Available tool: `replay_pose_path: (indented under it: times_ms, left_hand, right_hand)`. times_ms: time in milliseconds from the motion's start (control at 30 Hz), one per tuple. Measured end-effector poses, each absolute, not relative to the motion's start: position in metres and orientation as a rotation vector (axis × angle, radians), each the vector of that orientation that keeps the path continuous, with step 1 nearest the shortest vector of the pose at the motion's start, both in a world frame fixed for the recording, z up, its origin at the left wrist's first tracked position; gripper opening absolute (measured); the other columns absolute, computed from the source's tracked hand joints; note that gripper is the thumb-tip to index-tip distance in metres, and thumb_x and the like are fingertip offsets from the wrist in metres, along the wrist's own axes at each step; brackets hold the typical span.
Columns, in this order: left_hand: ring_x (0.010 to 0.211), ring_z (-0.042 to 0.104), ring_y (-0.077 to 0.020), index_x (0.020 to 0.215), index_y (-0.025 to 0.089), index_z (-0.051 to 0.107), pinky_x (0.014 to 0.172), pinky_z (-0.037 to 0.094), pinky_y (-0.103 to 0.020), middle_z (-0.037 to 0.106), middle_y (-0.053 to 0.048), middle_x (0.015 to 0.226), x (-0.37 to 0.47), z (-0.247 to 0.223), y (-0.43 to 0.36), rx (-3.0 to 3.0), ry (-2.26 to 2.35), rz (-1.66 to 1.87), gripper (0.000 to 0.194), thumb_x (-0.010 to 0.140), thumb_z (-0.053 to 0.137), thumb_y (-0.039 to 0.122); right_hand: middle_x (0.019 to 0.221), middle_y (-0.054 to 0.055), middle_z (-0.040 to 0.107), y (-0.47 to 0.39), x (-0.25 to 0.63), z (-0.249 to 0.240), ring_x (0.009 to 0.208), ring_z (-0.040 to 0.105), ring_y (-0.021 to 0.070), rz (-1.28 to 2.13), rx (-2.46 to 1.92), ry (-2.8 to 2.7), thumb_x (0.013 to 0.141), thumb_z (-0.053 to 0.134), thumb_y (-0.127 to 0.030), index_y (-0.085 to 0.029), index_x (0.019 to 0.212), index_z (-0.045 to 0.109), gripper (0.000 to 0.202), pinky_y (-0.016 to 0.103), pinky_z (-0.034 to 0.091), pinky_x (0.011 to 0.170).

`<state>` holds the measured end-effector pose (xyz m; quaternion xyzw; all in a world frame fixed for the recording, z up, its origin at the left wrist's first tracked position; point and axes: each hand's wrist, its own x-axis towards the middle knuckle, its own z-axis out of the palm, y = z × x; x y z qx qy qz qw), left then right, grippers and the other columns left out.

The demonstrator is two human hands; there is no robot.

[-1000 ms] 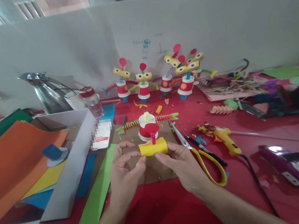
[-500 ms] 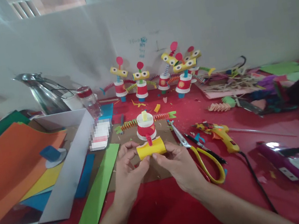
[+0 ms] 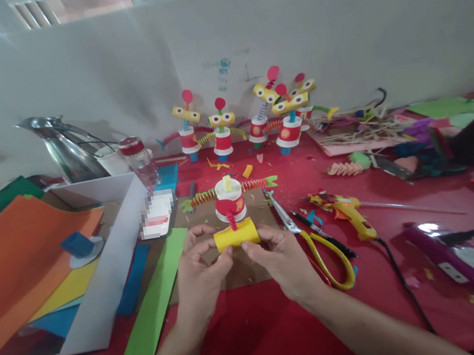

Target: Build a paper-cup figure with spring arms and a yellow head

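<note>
Between my two hands is a yellow paper tube (image 3: 236, 236) with a folded red paper spring (image 3: 231, 220) rising from its far side. My left hand (image 3: 201, 267) grips the tube's left end, thumb at the near edge. The right end is held by my right hand (image 3: 279, 258), also with the thumb in front. Just beyond stands a red and white paper cup figure (image 3: 230, 204) with folded paper arms and a small pale yellow piece on top. It stands on a brown cardboard sheet (image 3: 252, 274).
Several finished cup figures (image 3: 223, 142) line the wall. Yellow-handled scissors (image 3: 328, 259), a black pen (image 3: 329, 235) and a yellow glue gun (image 3: 353, 216) lie to the right, near a purple device (image 3: 460, 256). On the left are a green strip (image 3: 151, 317) and a white box (image 3: 113, 281) of coloured paper.
The whole view has shifted slightly. Both hands keep hold of the yellow tube, and the red spring on it now leans a little more to the left.
</note>
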<state>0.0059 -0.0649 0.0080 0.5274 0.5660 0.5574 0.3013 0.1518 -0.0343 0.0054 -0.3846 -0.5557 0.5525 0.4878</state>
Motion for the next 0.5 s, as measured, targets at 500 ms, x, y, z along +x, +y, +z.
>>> replay_pose_path:
  times_ms: [500]
  left_hand:
    - [0.111,0.048,-0.0199,0.073,0.023,0.074,0.089,0.039,-0.029,0.051,-0.004,0.112,-0.001,0.01,-0.064,1.283,1.421,1.473,0.009,0.078,0.067,0.024]
  right_hand:
    - [0.061,-0.004,0.045,-0.031,0.159,0.016,0.053,0.035,0.0085,1.322,-1.052,-1.42,0.076,0.058,-0.029,-0.018,0.063,0.065,0.019,0.023,0.028,0.049]
